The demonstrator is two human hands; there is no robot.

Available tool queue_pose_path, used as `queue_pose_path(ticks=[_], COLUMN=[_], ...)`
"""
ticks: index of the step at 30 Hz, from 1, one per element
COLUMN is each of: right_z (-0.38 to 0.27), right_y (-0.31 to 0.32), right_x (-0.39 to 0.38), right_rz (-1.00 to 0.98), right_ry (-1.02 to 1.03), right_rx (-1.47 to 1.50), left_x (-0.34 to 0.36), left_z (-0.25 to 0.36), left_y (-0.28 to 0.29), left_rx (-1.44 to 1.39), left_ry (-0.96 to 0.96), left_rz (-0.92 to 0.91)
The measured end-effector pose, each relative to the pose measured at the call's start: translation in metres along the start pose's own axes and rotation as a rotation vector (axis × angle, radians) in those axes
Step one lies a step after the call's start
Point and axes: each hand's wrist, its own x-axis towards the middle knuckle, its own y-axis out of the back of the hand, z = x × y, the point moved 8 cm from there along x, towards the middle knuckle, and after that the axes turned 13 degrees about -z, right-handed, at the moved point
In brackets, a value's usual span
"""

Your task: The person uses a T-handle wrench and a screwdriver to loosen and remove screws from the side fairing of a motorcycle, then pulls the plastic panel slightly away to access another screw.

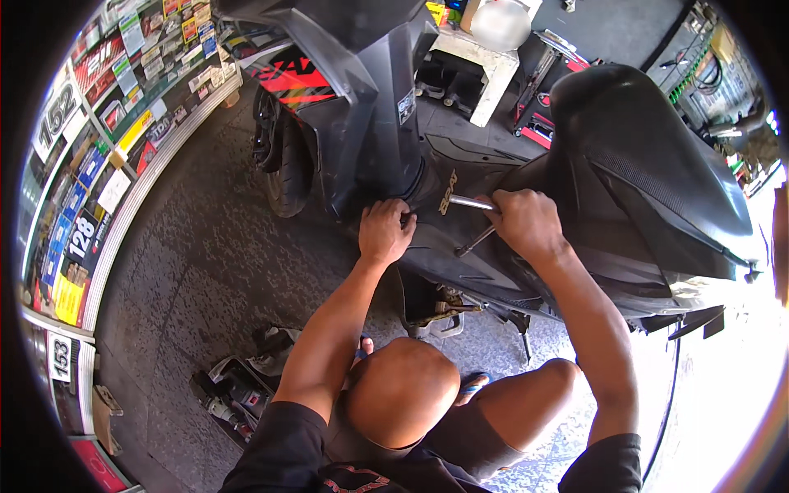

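A black scooter (370, 90) with red graphics on its front stands across my view. My right hand (526, 220) is closed round the crossbar of a T-handle wrench (473, 203), whose chrome bar end sticks out to the left. Its thin shaft slants down to the side of the footboard (440, 246), where the socket end meets the panel. My left hand (385, 233) is at the front of the footboard, below the leg shield, with its fingers bent over the black plastic panel. What lies under those fingertips is hidden.
Below the footboard is an open grey-black container (427, 308) near the side stand (524, 333). A tool case (234, 398) lies on the floor at lower left. Shelves of packaged goods (123, 140) line the left. A white bench (493, 74) and red-black stand (542, 90) are behind.
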Motion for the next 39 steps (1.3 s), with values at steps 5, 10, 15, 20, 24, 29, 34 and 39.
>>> queue_pose_path(ticks=[5, 10, 15, 20, 24, 29, 34, 39], right_z=[0.004, -0.01, -0.037, -0.03, -0.028, -0.008, -0.034, -0.016], right_y=[-0.004, -0.006, -0.006, -0.013, 0.003, -0.04, -0.029, -0.037], right_x=[-0.002, 0.0, 0.007, 0.014, 0.022, 0.046, 0.034, 0.031], right_rz=[0.011, 0.065, -0.058, -0.113, -0.512, -0.69, -0.232, -0.037], right_ry=[-0.025, 0.105, 0.325, 0.225, 0.042, 0.083, 0.224, 0.089], right_rx=[0.011, -0.004, -0.072, -0.146, 0.232, 0.708, 0.498, 0.475], left_x=[0.002, 0.002, 0.003, -0.012, -0.011, 0.007, 0.029, 0.017], left_z=[0.004, 0.003, 0.006, 0.057, 0.087, 0.12, 0.124, 0.131], left_y=[-0.003, -0.003, -0.003, -0.027, -0.031, -0.036, -0.058, -0.054], left_rx=[-0.003, 0.0, -0.008, -0.499, -0.602, -1.004, -1.913, -0.73], left_ry=[0.002, 0.017, 0.022, -0.143, -0.261, -0.102, -0.049, -0.073], left_rz=[-0.019, -0.032, -0.027, -0.272, -0.437, -0.457, -0.139, 0.007])
